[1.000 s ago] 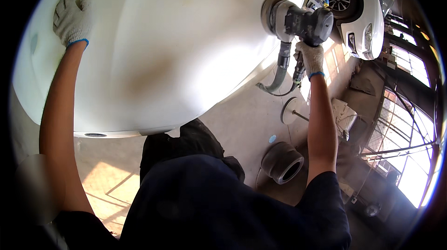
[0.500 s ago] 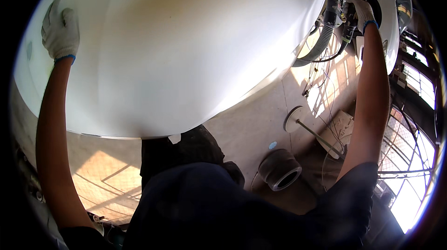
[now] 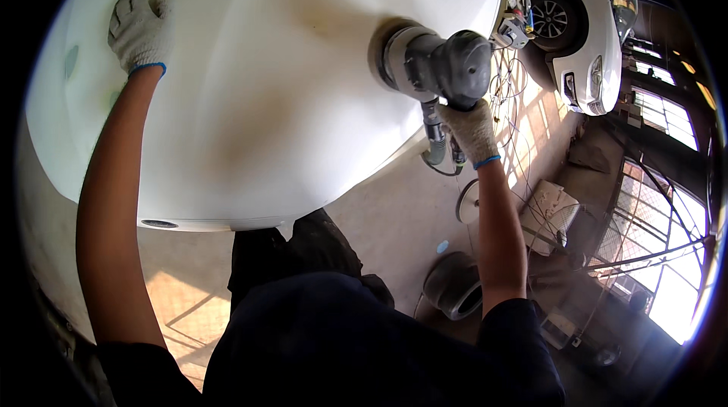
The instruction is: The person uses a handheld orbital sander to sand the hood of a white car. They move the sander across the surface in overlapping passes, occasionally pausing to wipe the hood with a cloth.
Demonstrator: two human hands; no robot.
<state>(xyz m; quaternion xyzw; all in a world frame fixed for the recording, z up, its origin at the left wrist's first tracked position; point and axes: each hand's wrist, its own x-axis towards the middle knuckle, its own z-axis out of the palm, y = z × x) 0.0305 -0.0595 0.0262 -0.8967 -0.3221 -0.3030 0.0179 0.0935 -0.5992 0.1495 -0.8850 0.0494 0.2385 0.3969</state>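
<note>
At 10 o'clock, the gloved left hand lies flat on the curved white car-body panel, thumb apart from the fingers, holding nothing. Beside it, towards 9 o'clock, 2 pale green patches show on the surface. The panel fills the view from about 9 to 1 o'clock; brownish areas cross its middle, though whether these are shadow, reflection or worn finish I cannot tell.

At 1 o'clock the orbital sander sits with its round pad against the panel, so sanding looks under way. How much surface is done, and how much is left, the view does not settle. The gloved right hand, at 2 o'clock, is wrapped around the sander's grip. A tyre lies at 5 o'clock and a parked white car stands at 2.

Against 0.5 s ago, the sander has come in from the panel's right edge towards 7 o'clock; the left hand remains flat on the panel.
</note>
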